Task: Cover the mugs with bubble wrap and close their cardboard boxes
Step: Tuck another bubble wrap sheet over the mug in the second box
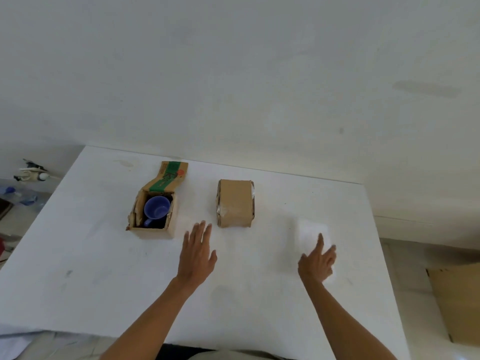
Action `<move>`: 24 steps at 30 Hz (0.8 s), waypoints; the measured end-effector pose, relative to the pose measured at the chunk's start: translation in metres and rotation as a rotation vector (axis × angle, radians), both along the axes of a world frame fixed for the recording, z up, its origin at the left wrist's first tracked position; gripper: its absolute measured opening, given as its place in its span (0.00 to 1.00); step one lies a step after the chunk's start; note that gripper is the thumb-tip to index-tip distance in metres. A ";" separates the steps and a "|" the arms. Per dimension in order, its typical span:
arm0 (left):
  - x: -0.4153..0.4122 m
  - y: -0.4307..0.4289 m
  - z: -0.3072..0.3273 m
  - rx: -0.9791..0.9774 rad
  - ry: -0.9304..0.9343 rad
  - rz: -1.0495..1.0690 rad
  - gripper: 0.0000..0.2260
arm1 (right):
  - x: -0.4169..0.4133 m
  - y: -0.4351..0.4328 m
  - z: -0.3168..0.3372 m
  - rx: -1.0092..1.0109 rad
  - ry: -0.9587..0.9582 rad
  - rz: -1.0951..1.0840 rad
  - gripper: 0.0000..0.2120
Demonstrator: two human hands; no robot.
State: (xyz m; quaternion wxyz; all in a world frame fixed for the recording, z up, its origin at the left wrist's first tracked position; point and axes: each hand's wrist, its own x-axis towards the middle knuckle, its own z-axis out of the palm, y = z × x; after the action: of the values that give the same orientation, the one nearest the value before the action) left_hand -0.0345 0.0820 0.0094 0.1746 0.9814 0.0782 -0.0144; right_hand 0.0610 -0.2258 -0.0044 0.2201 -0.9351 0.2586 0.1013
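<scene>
White bench [78, 255] carries one shut box [235, 203] and an open box [153, 216] with the mug [157, 207] uncovered. Right hand [318, 263] lies on the wrap [310, 233], grip not closed; left hand [197, 253] is spread, empty. Next, lift the wrap over the mug.

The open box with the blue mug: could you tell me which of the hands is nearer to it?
Left. The left hand hovers just right of the open box; the right hand is far right, on the bubble wrap.
</scene>
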 end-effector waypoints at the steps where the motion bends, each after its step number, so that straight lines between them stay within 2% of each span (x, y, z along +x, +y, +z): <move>1: -0.001 -0.007 -0.002 -0.010 0.016 -0.026 0.35 | -0.003 -0.004 0.000 0.030 0.066 -0.050 0.46; 3: -0.005 -0.017 -0.006 -0.051 0.056 -0.072 0.33 | -0.009 -0.008 0.000 0.000 0.207 -0.051 0.55; 5: -0.008 -0.026 -0.010 -0.151 0.114 -0.130 0.31 | -0.013 -0.005 0.003 -0.099 0.291 0.060 0.62; 7: -0.010 -0.034 -0.010 -0.280 0.208 -0.141 0.31 | -0.019 0.004 0.005 -0.155 0.337 0.194 0.61; 9: -0.013 -0.042 -0.008 -0.384 0.365 -0.116 0.33 | -0.030 0.020 0.004 -0.145 0.388 0.333 0.54; 13: -0.022 -0.049 -0.014 -0.600 0.576 0.038 0.40 | -0.060 0.061 -0.004 0.083 0.383 0.517 0.46; 17: -0.027 -0.031 -0.008 -0.814 0.533 0.255 0.37 | -0.071 0.096 0.004 0.374 0.320 0.490 0.41; 21: -0.030 0.005 0.004 -0.966 0.405 0.522 0.42 | -0.064 0.127 0.021 0.677 0.314 0.463 0.47; 24: -0.037 0.035 0.017 -1.072 0.385 0.576 0.42 | -0.057 0.154 0.039 0.820 0.303 0.526 0.47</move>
State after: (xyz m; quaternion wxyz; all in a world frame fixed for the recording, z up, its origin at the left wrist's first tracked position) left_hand -0.0716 0.1169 0.0262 0.6211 0.6773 0.3507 -0.1803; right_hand 0.0041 -0.0717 0.0347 0.4961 -0.7800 -0.0175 0.3810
